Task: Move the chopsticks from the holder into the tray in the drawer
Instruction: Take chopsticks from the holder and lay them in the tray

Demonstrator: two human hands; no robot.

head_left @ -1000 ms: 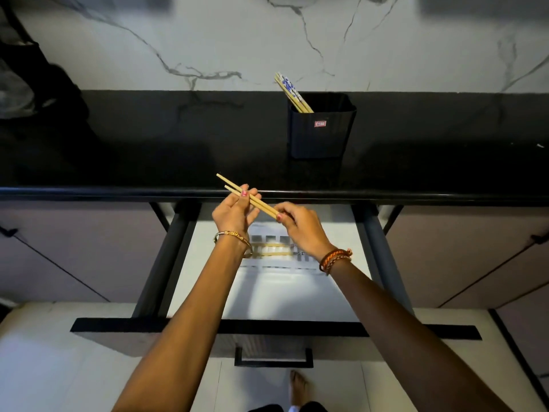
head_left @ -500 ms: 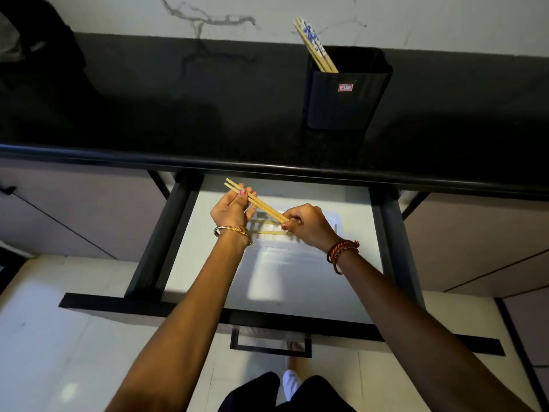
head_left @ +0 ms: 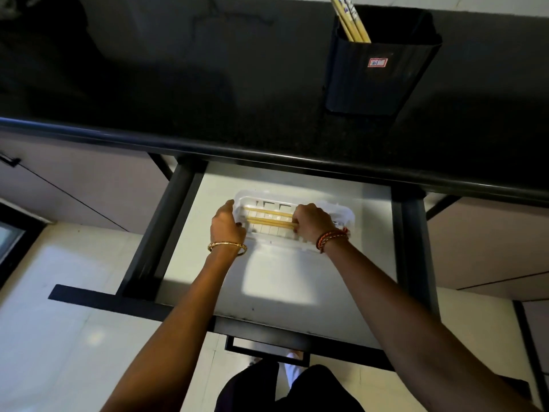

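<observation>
A white slotted tray (head_left: 341, 210) lies at the back of the open drawer (head_left: 285, 281). A pair of wooden chopsticks (head_left: 271, 222) stretches across the tray between my hands, level with its floor. My left hand (head_left: 226, 226) grips their left end at the tray's left rim. My right hand (head_left: 313, 223) grips their right end inside the tray. More chopsticks (head_left: 267, 211) lie in the tray just behind them. A black holder (head_left: 377, 69) on the dark counter holds several more chopsticks (head_left: 350, 20), leaning left.
The black counter edge (head_left: 208, 147) overhangs the drawer's back. Dark drawer rails (head_left: 166, 233) run along both sides, and the drawer front with its handle (head_left: 267, 349) is near my body. Pale floor tiles (head_left: 59, 337) lie below. My feet show under the drawer.
Both hands carried the pair of chopsticks down from counter-edge height into the tray, turning it from slanted to level. The view tilted down toward the drawer.
</observation>
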